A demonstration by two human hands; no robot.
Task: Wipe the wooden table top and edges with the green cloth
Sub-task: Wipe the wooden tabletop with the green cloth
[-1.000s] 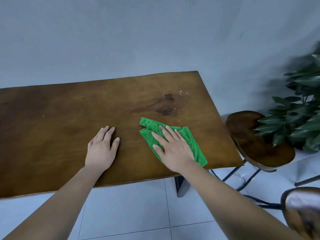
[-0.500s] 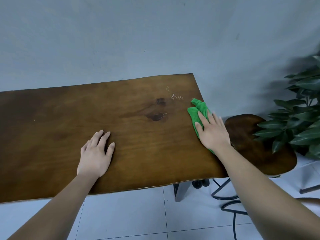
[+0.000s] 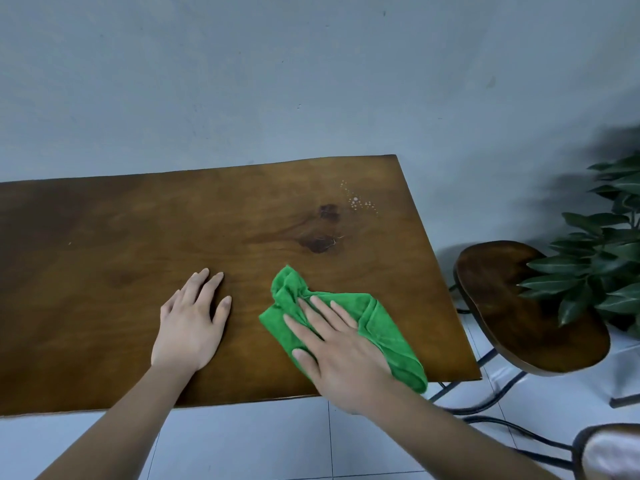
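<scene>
Wooden bench (image 3: 138, 237), one, across mid-frame. One green cloth (image 3: 381, 327) on it, lower right of centre, near the front edge. Two hands: right hand (image 3: 339, 355) pressing cloth with straight, spread fingers; left hand (image 3: 192, 327) flat on bare wood, holding nothing. One stool (image 3: 512, 313) and one plant (image 3: 606, 265) at right.

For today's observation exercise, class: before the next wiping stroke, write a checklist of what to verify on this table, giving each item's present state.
1. Right hand flat on cloth: ok.
2. Left hand flat on table, apart from cloth: ok.
3. Cloth spread flat: not ok, bunched at its far end.
4. White specks near far right corner wiped: not ok.
5. Cloth damp: cannot tell.
</scene>
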